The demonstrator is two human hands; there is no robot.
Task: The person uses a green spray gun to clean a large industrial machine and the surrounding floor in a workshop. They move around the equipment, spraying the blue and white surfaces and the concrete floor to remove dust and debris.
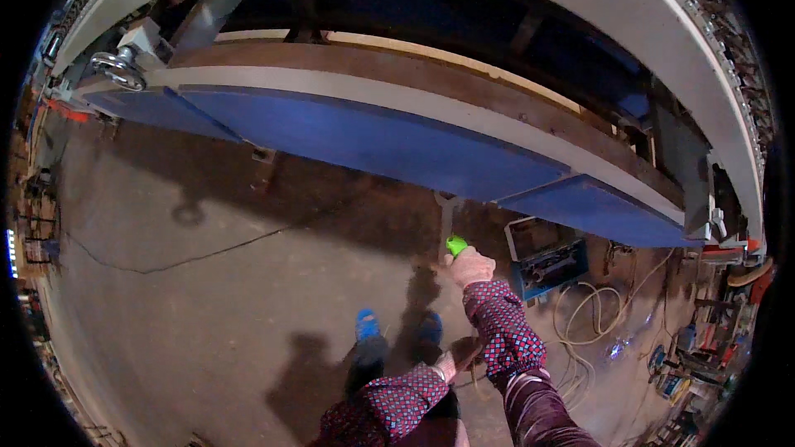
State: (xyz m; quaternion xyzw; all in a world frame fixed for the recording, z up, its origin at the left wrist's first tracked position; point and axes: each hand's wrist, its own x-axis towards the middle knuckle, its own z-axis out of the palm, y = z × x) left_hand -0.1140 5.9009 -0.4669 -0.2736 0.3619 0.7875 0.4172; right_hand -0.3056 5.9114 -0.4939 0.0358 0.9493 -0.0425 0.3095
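Observation:
My right hand (470,267) reaches forward over the floor, its fingers wrapped round a small bright green object (455,244) whose kind I cannot make out. My left hand (446,367) is close to my body, just beyond the end of its patterned sleeve (402,401). Beside it shows a brownish shape (466,353), too dark to name. The fingers of the left hand are mostly hidden, so whether it grips that shape is unclear.
A long machine with blue panels (356,132) and a metal handwheel (120,69) spans the front. An open blue toolbox (551,269) with tools lies right of my right hand, near a coiled pale hose (598,314). A thin cable (199,257) crosses the concrete floor (182,331).

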